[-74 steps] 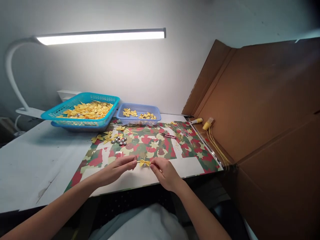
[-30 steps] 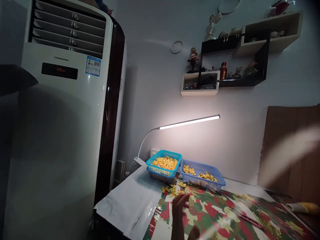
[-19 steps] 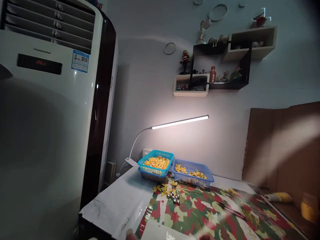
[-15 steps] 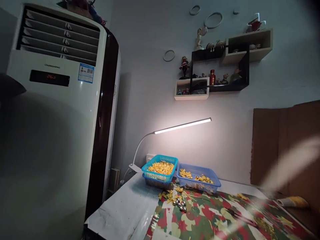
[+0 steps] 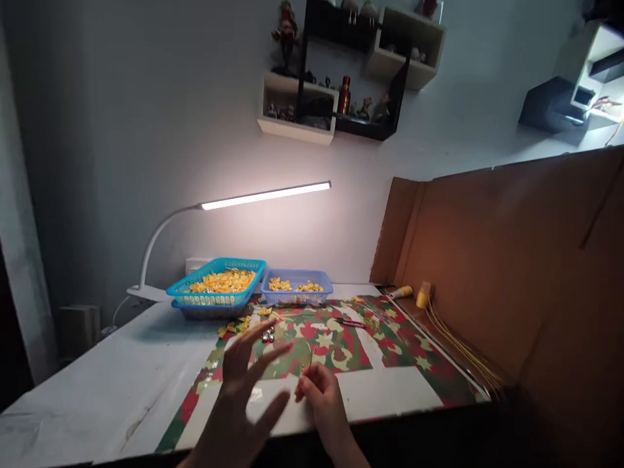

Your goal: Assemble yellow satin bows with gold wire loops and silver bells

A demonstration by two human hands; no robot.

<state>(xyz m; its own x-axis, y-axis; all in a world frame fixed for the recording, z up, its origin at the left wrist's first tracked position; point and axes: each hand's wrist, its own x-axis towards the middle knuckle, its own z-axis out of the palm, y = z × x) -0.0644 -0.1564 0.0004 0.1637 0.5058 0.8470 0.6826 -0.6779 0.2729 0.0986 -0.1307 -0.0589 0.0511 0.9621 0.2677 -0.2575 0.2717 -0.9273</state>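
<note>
My right hand [image 5: 324, 403] is over the near part of the table, thumb and forefinger pinched on a thin curved wire [image 5: 311, 355] that rises from the fingertips. To its left, my left hand [image 5: 234, 396] is raised with the fingers spread and holds nothing. Just past the left hand lie several yellow ribbon bows [image 5: 234, 327] and a small cluster of shiny silver beads or bells [image 5: 268, 335]. A dark red, narrow hand tool [image 5: 351, 323] rests farther off on the camouflage-patterned sheet [image 5: 336, 338].
A turquoise basket [image 5: 178, 294] heaped with yellow bows stands at the back left, beside a blue basket [image 5: 297, 298] holding fewer. The lit lamp [image 5: 266, 195] reaches over both. Cardboard [image 5: 487, 260] walls the right side, with long yellow wires [image 5: 461, 344] and spools [image 5: 422, 296] along it.
The view has swung right and down, off the air conditioner and onto the table. Both hands are now in sight; before, only a pale blur crossed the lower right.
</note>
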